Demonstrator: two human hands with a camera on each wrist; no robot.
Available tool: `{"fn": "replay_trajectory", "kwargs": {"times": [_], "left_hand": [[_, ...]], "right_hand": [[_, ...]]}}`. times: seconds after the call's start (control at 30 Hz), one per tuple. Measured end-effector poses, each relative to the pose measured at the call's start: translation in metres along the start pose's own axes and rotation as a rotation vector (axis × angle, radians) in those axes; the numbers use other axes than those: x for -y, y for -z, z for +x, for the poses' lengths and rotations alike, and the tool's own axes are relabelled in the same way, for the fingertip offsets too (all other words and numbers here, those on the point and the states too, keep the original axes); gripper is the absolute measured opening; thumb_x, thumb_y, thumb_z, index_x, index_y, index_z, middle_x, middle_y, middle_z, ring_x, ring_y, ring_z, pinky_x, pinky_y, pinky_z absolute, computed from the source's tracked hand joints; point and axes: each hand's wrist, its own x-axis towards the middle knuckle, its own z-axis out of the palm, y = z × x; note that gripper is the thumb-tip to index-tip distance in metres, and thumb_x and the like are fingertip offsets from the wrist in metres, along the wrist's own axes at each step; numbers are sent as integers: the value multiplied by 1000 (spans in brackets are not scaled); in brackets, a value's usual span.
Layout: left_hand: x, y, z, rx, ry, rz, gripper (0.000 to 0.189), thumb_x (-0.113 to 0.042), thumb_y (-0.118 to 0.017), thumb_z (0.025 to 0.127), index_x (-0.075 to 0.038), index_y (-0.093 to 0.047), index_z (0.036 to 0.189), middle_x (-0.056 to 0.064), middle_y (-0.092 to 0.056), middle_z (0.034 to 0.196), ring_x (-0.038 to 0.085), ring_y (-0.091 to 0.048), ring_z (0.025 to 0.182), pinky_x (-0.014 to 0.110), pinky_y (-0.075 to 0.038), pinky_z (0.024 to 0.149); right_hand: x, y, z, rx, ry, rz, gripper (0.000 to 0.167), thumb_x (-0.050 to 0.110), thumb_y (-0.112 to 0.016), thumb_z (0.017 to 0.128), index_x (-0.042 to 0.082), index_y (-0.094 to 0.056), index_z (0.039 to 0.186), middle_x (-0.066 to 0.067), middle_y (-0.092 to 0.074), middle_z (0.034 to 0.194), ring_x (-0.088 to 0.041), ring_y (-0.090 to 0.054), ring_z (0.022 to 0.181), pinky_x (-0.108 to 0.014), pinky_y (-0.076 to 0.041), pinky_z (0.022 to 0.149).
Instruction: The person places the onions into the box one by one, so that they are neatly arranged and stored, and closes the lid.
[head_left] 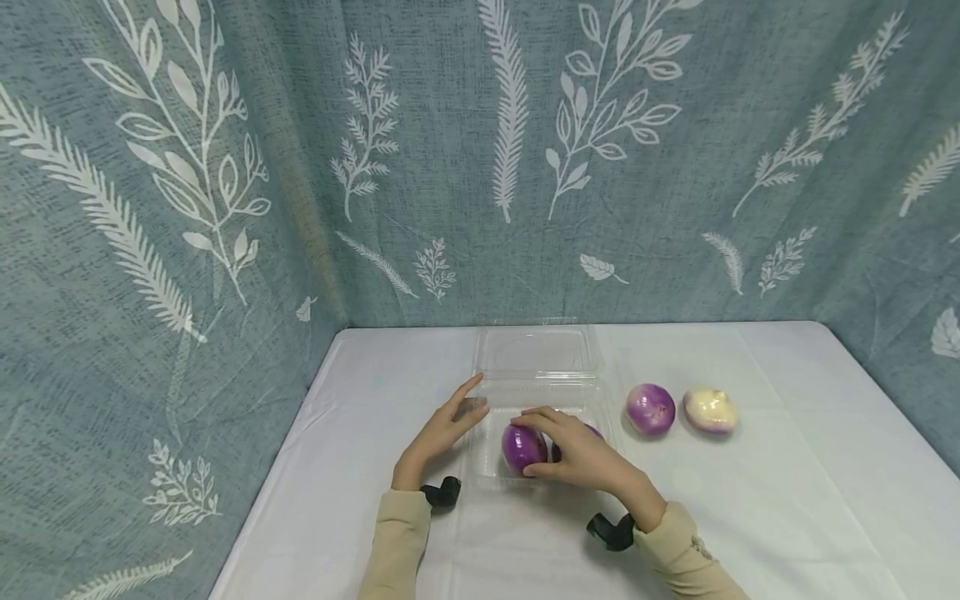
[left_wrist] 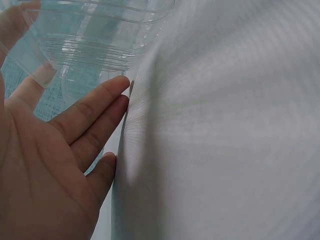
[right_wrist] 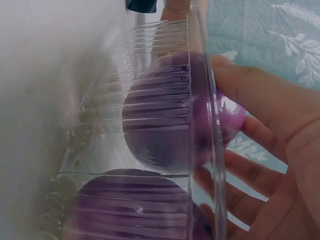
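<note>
Over on the white-covered desk (head_left: 787, 467), I can see a person's right hand (head_left: 577, 454) with its grip curled round a round purple vegetable (head_left: 517, 450). That vegetable sits inside a clear plastic container (head_left: 486, 442), towards its 8 o'clock side, its top rising above the rim. A second purple vegetable (right_wrist: 132, 207) is in there too, at 3 o'clock from the first, partly hidden under the hand. The left hand (head_left: 438, 433) is at the container's 9 o'clock, fingers extended and grasping nothing; I can't tell whether the fingertips touch the plastic. The clear lid (head_left: 536, 352) lies back at 12 o'clock. Out towards 3 o'clock, apart from the container, rest a purple-and-white vegetable (head_left: 650, 409) and, just beyond it, a cream-coloured one (head_left: 711, 409).
</note>
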Motion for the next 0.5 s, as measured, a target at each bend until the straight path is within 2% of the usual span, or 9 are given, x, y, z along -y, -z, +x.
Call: {"fn": "replay_trajectory", "kwargs": {"times": [0.17, 0.27, 0.4, 0.5], "left_hand": [[20, -3, 7, -16, 5, 12, 60, -33, -52, 95, -31, -24, 147, 15, -48, 137, 35, -38, 131, 61, -28, 103], [27, -4, 10, -18, 14, 18, 60, -37, -52, 94, -36, -23, 146, 13, -45, 140, 34, -36, 132, 61, -27, 104], [25, -4, 10, -22, 19, 17, 59, -36, -52, 94, -36, -24, 146, 14, -45, 140, 35, -37, 132, 62, -27, 104], [13, -2, 5, -14, 14, 1, 60, -30, -52, 95, -28, -24, 148, 18, -46, 138, 37, -38, 131, 62, -28, 103]], "right_hand": [[-1, -1, 0, 7, 5, 9, 62, 34, -74, 78, 13, -50, 131, -8, -52, 130, -26, -52, 117, -46, -44, 95], [-1, -2, 0, 10, 11, 12, 62, 32, -74, 78, 11, -50, 131, -10, -52, 130, -27, -52, 118, -47, -44, 95], [-1, -3, 0, 14, 11, 23, 62, 32, -74, 78, 10, -50, 131, -10, -51, 130, -28, -51, 118, -47, -45, 95], [-2, -4, -1, 22, 0, 33, 62, 32, -74, 78, 10, -50, 131, -10, -51, 131, -28, -51, 118, -44, -45, 96]]}}
